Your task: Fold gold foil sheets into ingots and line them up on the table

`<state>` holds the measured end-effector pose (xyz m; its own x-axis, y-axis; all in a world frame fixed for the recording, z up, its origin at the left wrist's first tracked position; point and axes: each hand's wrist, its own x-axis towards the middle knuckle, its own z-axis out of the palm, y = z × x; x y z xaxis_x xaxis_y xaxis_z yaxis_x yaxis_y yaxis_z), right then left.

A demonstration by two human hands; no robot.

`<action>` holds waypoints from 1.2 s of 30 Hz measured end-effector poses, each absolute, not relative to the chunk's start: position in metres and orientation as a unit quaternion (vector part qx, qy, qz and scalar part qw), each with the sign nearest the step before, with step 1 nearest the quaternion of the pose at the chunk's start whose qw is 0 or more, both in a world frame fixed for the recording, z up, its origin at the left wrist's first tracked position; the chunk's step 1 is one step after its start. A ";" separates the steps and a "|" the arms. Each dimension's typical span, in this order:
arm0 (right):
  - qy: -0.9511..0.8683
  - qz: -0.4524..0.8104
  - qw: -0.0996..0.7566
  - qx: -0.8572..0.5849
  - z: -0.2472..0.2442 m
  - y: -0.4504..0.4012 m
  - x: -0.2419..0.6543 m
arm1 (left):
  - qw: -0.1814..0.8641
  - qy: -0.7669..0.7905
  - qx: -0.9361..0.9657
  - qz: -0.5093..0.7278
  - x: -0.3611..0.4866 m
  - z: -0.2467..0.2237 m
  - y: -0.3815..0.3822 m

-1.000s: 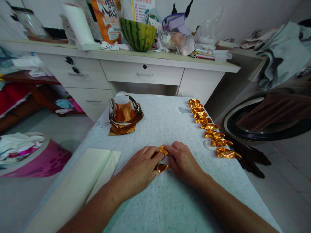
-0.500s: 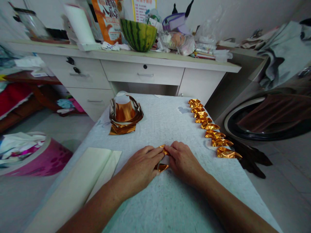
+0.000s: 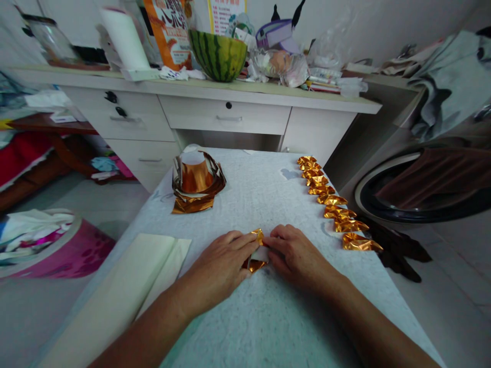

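Note:
A small piece of gold foil paper (image 3: 256, 266), partly folded and with a pale underside showing, lies on the table before me. My left hand (image 3: 224, 260) grips it from the left, fingers laid over its far part and thumb at its near edge. On the other side my right hand (image 3: 293, 255) has its bent fingers and thumb at the right edge of the paper. Much of the foil is hidden under the fingers. Several folded gold foil pieces (image 3: 333, 211) stand in a row along the table's right side. A curled stack of gold foil sheets (image 3: 196, 178) sits at the far left.
On the table's left lies a folded cream sheet (image 3: 115, 291). A pink bin (image 3: 88, 245) full of waste stands on the floor at left. Behind is a white counter (image 3: 230, 105) with half a watermelon (image 3: 218, 55). A front-loading washer (image 3: 364, 179) is at right.
My right hand has shifted slightly to the right, and its fingers have straightened a little along the foil's edge. The left hand stays in place.

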<state>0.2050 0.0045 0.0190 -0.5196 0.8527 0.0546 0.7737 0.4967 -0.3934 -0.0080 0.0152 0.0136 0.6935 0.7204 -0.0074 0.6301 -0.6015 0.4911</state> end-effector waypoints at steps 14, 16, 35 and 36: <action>-0.866 0.178 0.122 -0.451 0.027 0.002 0.212 | 0.248 0.384 0.885 0.092 -0.008 0.016 0.015; -0.868 0.182 0.118 -0.446 0.029 0.002 0.213 | 0.249 0.384 0.884 0.092 -0.008 0.016 0.015; -0.849 0.192 0.164 -0.463 0.012 0.010 0.210 | 0.248 0.381 0.886 0.089 -0.007 0.020 0.014; -0.851 0.185 0.156 -0.467 0.012 0.011 0.208 | 0.249 0.380 0.886 0.089 -0.007 0.019 0.014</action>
